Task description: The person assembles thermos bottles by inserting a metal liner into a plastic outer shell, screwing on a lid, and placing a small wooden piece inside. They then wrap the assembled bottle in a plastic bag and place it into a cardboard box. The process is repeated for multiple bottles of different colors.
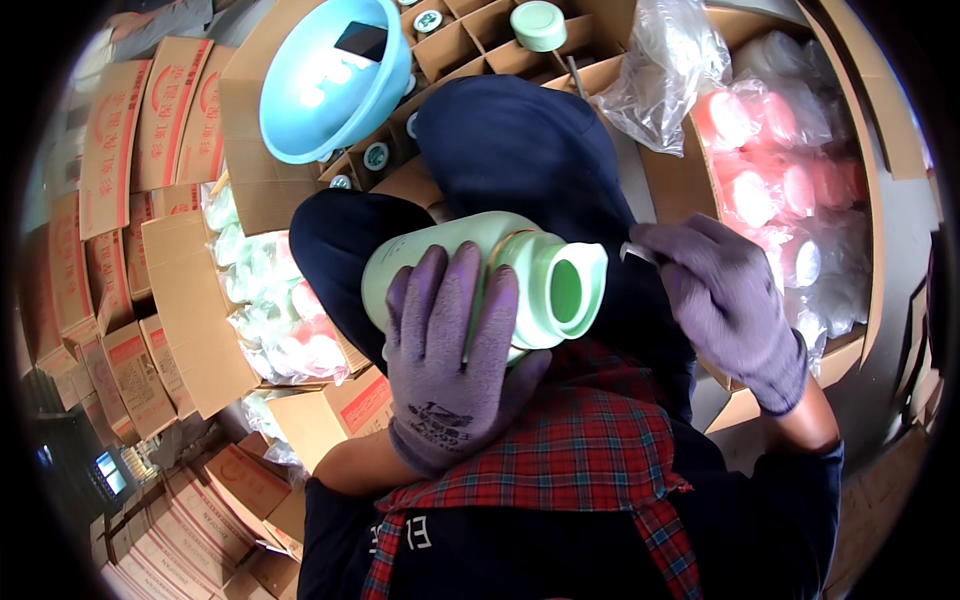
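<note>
A light green flask lies tilted across my lap, its uncapped, spouted mouth facing right. My left hand, in a grey-purple work glove, presses over its side with the fingers curved round the body. To the right of the mouth, and apart from it, my right hand wears a matching glove and is slightly smeared. Its fingers are closed on a small, pale, shiny piece, mostly hidden, whose kind I cannot make out. Under the flask are my dark trousers and a red plaid apron.
Ahead, a divided carton holds several flasks, one with a green lid. A blue basin with a dark phone rests on it. Bagged pink parts fill a right-hand carton; bagged green and pink parts lie left, near stacked cartons.
</note>
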A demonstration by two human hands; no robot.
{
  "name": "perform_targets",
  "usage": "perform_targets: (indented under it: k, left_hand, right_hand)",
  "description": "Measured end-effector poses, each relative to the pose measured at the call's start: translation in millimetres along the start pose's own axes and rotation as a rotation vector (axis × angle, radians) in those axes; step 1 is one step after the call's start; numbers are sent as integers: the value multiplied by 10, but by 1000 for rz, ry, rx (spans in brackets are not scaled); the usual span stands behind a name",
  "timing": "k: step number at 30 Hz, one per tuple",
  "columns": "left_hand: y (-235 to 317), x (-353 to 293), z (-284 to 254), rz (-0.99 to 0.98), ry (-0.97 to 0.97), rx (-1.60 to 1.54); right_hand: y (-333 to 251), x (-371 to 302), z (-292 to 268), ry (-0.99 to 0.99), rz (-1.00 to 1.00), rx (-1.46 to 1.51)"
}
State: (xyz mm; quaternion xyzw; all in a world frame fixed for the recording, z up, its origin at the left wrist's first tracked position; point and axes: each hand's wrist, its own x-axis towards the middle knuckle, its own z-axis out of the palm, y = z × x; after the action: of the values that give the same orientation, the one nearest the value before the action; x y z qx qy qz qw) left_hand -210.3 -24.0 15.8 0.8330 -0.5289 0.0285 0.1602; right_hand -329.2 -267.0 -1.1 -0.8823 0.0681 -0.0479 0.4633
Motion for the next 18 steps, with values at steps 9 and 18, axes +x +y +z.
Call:
perform_targets:
  k: [9, 18]
  left_hand:
    - [77, -6, 6, -3, -53, -38]
    - [59, -40, 74, 19, -9, -57]
  right_hand:
    - [-246, 96, 87, -75, -243, -527]
    - [-364, 121, 122, -161, -147, -602]
